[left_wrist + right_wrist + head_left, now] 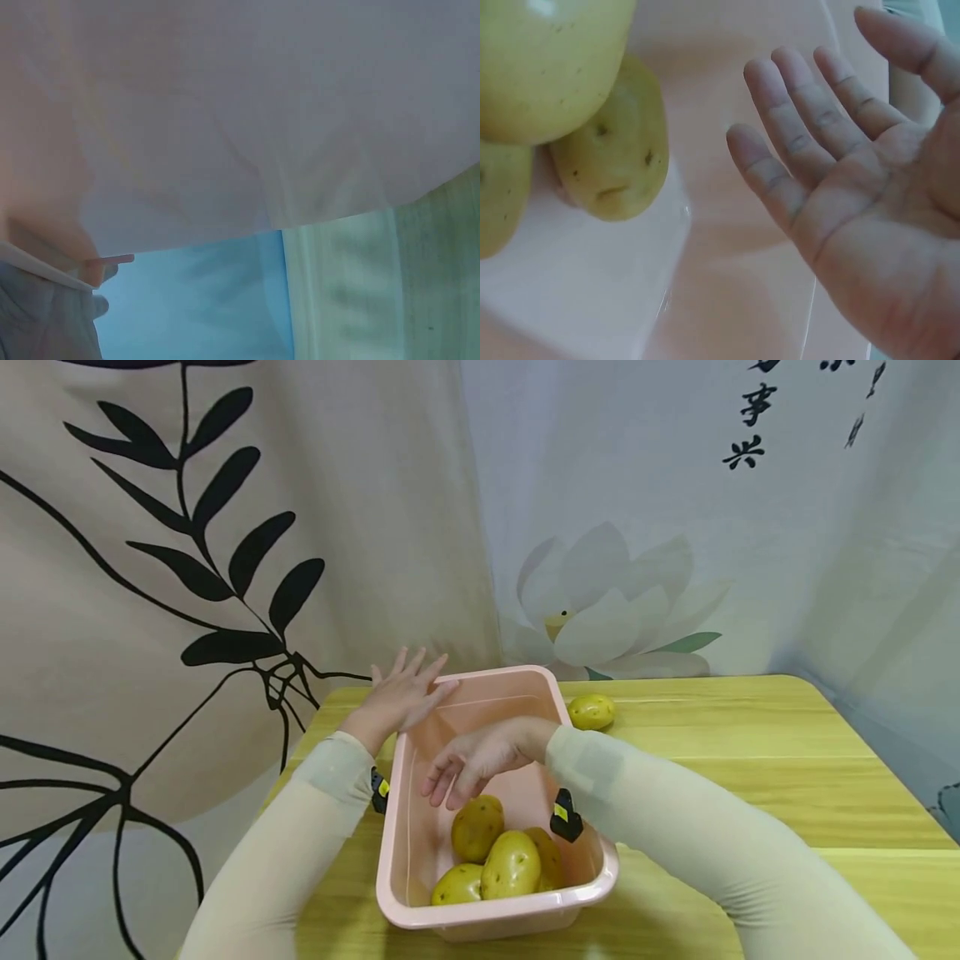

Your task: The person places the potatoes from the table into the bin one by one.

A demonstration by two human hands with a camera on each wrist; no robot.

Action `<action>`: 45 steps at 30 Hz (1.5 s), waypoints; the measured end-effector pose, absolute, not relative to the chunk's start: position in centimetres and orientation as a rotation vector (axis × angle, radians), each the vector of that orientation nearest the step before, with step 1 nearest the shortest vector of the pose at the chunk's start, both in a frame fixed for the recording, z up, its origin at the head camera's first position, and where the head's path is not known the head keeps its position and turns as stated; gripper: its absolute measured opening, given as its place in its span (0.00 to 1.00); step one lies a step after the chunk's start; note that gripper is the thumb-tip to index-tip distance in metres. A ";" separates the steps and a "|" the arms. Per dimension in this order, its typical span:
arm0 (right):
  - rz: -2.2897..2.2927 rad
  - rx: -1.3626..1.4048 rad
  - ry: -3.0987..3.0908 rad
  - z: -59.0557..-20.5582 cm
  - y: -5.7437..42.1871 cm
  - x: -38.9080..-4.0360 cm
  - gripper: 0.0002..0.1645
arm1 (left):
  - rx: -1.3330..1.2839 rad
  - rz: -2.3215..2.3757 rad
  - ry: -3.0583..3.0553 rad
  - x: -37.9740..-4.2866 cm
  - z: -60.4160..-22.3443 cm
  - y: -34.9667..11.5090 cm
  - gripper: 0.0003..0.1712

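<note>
A pink plastic bin stands on the table with several yellow potatoes heaped at its near end. My left hand rests at the bin's far left corner, fingers spread and straight. In the left wrist view, the bin's outer wall fills most of the picture. Over the inside of the bin hovers my right hand, just beyond the potatoes. Its palm shows bare in the right wrist view, fingers loosely extended and apart from the nearest potato.
One more potato lies on the wooden table, outside the bin by its far right side. A printed curtain hangs behind the table's back edge. Each wrist carries a small black camera.
</note>
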State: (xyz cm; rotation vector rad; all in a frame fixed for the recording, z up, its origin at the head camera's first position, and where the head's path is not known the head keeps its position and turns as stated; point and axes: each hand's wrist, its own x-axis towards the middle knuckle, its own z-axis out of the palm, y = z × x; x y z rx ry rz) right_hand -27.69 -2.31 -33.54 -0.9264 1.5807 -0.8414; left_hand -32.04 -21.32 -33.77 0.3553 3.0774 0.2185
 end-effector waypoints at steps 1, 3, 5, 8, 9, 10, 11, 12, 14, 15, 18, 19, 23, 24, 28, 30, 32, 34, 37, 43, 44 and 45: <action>-0.844 -0.934 1.585 -33.4 -2.3 -27.7 0.31 | 0.355 0.219 3.074 -32.0 -33.8 -21.3 0.44; -0.841 -0.953 1.597 -33.2 -2.2 -27.7 0.32 | 0.354 0.227 3.068 -32.1 -33.8 -21.3 0.44; -0.826 -0.965 1.614 -32.9 -2.1 -27.7 0.31 | 0.353 0.234 3.063 -32.2 -33.9 -21.3 0.44; -0.780 -0.979 1.643 -32.4 -1.8 -27.7 0.30 | 0.355 0.247 3.054 -32.3 -33.8 -21.3 0.44; -0.764 -0.981 1.654 -32.2 -1.7 -27.7 0.29 | 0.356 0.251 3.051 -32.3 -33.8 -21.3 0.44; -0.751 -0.983 1.661 -32.0 -1.6 -27.7 0.29 | 0.355 0.252 3.047 -32.3 -33.8 -21.3 0.43; -0.737 -0.988 1.669 -31.8 -1.5 -27.7 0.29 | 0.355 0.254 3.045 -32.3 -33.8 -21.3 0.43; -0.725 -0.990 1.675 -31.6 -1.5 -27.7 0.29 | 0.354 0.253 3.042 -32.3 -33.8 -21.3 0.43; -0.709 -0.992 1.686 -31.1 -1.3 -27.6 0.28 | 0.355 0.259 3.038 -32.2 -33.7 -21.3 0.43; -0.704 -0.994 1.686 -30.9 -1.3 -27.6 0.28 | 0.354 0.261 3.037 -32.2 -33.7 -21.3 0.43; -0.686 -1.007 1.686 -30.2 -1.2 -27.4 0.28 | 0.354 0.272 3.039 -32.2 -33.7 -21.3 0.44; -0.682 -1.011 1.685 -30.0 -1.1 -27.3 0.28 | 0.353 0.277 3.039 -32.2 -33.7 -21.3 0.44; -0.653 -1.038 1.688 -29.2 -1.0 -26.9 0.30 | 0.352 0.289 3.040 -32.3 -33.8 -21.4 0.44; -0.644 -1.049 1.694 -29.1 -1.0 -26.8 0.30 | 0.353 0.291 3.039 -32.3 -33.7 -21.4 0.44; -0.646 -1.092 1.704 -28.8 -0.2 -26.4 0.29 | 0.352 0.295 3.035 -32.2 -33.8 -21.4 0.44; -0.676 -1.118 1.685 -28.7 0.4 -26.2 0.29 | 0.350 0.300 3.033 -32.2 -33.8 -21.3 0.43; -0.711 -1.137 1.659 -28.6 1.3 -25.9 0.29 | 0.353 0.312 3.031 -32.3 -34.0 -21.2 0.43; -0.736 -1.163 1.655 -28.3 2.2 -25.6 0.29 | 0.355 0.318 3.033 -32.4 -34.2 -21.1 0.43; -0.742 -1.212 1.687 -28.0 3.7 -25.2 0.28 | 0.354 0.318 3.034 -32.4 -34.4 -21.0 0.43; -0.817 -1.288 1.769 -27.8 7.1 -24.8 0.26 | 0.348 0.323 3.032 -32.5 -34.3 -21.2 0.42; -0.842 -1.298 1.791 -27.8 7.8 -24.8 0.25 | 0.348 0.321 3.032 -32.6 -34.2 -21.3 0.42; -0.874 -1.302 1.809 -28.0 8.5 -24.8 0.25 | 0.349 0.321 3.029 -32.6 -34.2 -21.4 0.41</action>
